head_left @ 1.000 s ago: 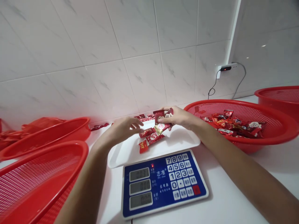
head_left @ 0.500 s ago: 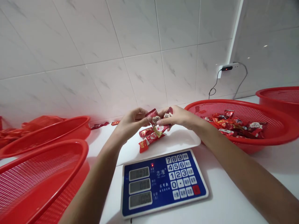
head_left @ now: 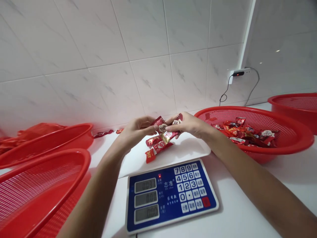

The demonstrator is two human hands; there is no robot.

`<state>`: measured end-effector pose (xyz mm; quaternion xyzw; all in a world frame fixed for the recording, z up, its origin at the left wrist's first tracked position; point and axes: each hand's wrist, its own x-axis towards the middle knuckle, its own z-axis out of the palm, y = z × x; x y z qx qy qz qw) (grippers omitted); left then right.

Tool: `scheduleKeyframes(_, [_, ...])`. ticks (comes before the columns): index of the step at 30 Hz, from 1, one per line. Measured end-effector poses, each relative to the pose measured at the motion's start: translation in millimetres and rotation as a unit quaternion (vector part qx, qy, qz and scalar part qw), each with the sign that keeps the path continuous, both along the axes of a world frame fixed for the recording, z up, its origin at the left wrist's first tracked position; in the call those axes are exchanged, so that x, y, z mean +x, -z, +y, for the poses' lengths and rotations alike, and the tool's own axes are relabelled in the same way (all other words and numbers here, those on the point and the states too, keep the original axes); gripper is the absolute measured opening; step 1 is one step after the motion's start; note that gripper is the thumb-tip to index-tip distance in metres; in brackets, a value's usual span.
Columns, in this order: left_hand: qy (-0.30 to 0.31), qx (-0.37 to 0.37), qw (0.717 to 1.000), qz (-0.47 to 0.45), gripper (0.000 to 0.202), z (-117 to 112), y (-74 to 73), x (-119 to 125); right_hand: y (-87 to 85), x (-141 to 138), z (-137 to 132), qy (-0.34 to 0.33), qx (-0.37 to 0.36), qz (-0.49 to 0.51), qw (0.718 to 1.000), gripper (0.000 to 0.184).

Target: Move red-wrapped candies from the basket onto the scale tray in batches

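"Marbled tiles fill the top of the frame. Below?"
"White table, red baskets at both sides, the scale lower centre, its tray behind."
"And the hands?"
"Mid-frame, over the tray: left hand pinching a dark-red sweet, right hand gripping a second sweet. Loose sweets lie beneath."
"Risks?"
"A slackened pinch could drop one past the tray's far edge; a low wrist might press the tray and skew the reading."
"Room?"
"Bare tray to the right; further right, a basket rim limits swings."
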<state>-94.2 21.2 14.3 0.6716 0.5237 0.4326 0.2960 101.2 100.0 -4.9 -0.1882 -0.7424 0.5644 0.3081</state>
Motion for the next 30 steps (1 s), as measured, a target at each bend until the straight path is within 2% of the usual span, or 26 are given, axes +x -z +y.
scheduleKeyframes(3, [-0.017, -0.003, 0.999, 0.036, 0.029, -3, -5.2, -10, -0.8, 1, 0, -0.003, -0.025, 0.016, 1.000, 0.024])
scheduleKeyframes(5, [-0.022, -0.027, 0.995, 0.091, 0.028, -8, -10.6, -21, -2.1, 3, 0, 0.010, -0.042, 0.020, 0.999, 0.027])
scheduleKeyframes(10, [-0.055, -0.059, 0.967, 0.241, 0.027, -18, -20.4, -45, -5.5, 6, -3, 0.018, -0.049, 0.000, 0.999, 0.037])
scheduleKeyframes(14, [-0.086, -0.073, 0.922, 0.371, 0.025, -12, -14.1, -52, -5.1, 4, -5, 0.025, -0.045, -0.008, 0.999, 0.042])
scheduleKeyframes(17, [-0.080, -0.117, 0.900, 0.412, 0.027, -2, -6.6, -51, -4.7, 2, -5, 0.027, -0.042, -0.004, 0.999, 0.042])
scheduleKeyframes(19, [-0.096, -0.115, 0.899, 0.412, 0.028, 1, -4.4, -48, -4.6, 2, -5, 0.027, -0.045, 0.005, 0.999, 0.042])
scheduleKeyframes(22, [-0.131, -0.050, 0.924, 0.355, 0.032, 0, -5.8, -38, -4.5, 1, -6, 0.012, -0.058, 0.023, 0.998, 0.045])
scheduleKeyframes(24, [-0.103, -0.005, 0.952, 0.287, 0.039, -4, -7.5, -27, -4.4, 1, -7, -0.013, -0.063, 0.039, 0.997, 0.047])
scheduleKeyframes(26, [-0.045, 0.008, 0.976, 0.212, 0.041, -8, -8.0, -15, -4.6, 1, -9, -0.032, -0.066, 0.058, 0.996, 0.049])
scheduleKeyframes(28, [-0.010, 0.008, 0.988, 0.155, 0.036, -11, -6.6, -5, -5.0, 1, -12, -0.036, -0.065, 0.072, 0.995, 0.048])
scheduleKeyframes(30, [-0.007, 0.016, 0.992, 0.124, 0.032, -11, -4.5, 1, -5.3, 1, -13, -0.032, -0.059, 0.074, 0.995, 0.046])
